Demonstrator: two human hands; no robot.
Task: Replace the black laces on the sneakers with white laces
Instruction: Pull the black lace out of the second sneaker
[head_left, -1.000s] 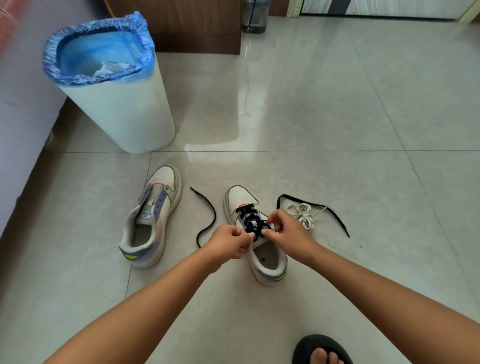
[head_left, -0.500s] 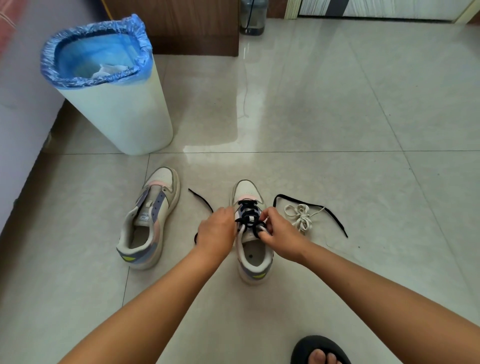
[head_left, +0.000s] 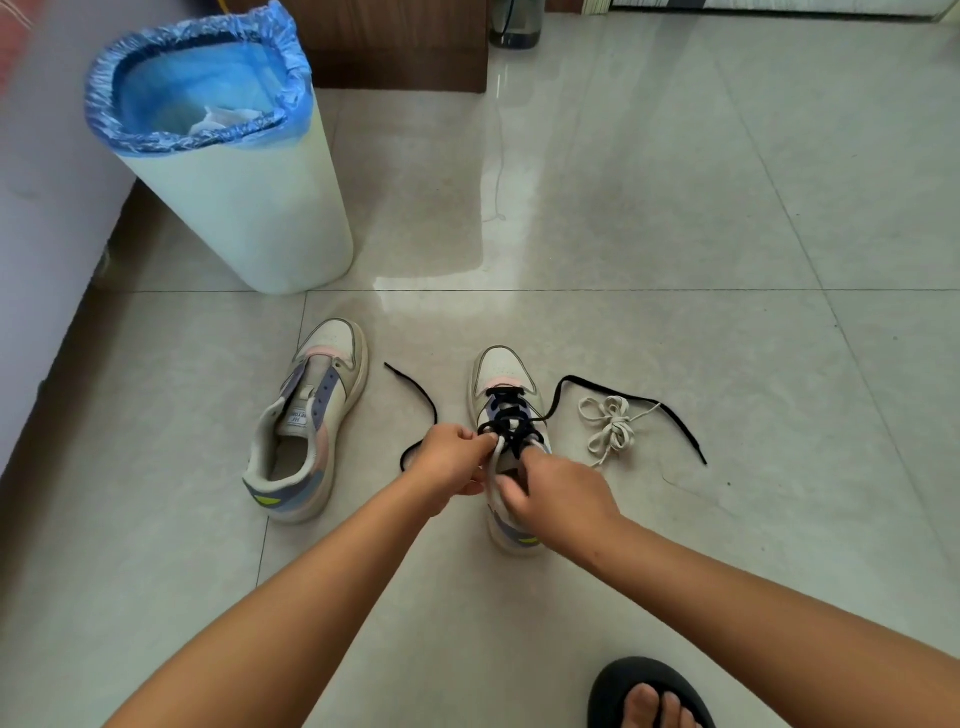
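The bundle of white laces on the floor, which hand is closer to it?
Right. The right hand works at the laced sneaker, just beside the white lace bundle. The left hand is on that sneaker's far side, pinching its black lace.

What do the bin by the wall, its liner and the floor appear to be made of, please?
The bin looks like smooth white plastic: a plain, seamless, faintly glossy wall. Its liner seems thin blue plastic film, crinkled and gathered over the rim. The floor looks like glazed ceramic or polished stone tile: it mirrors window light and shows straight grout lines; which of the two I cannot tell.
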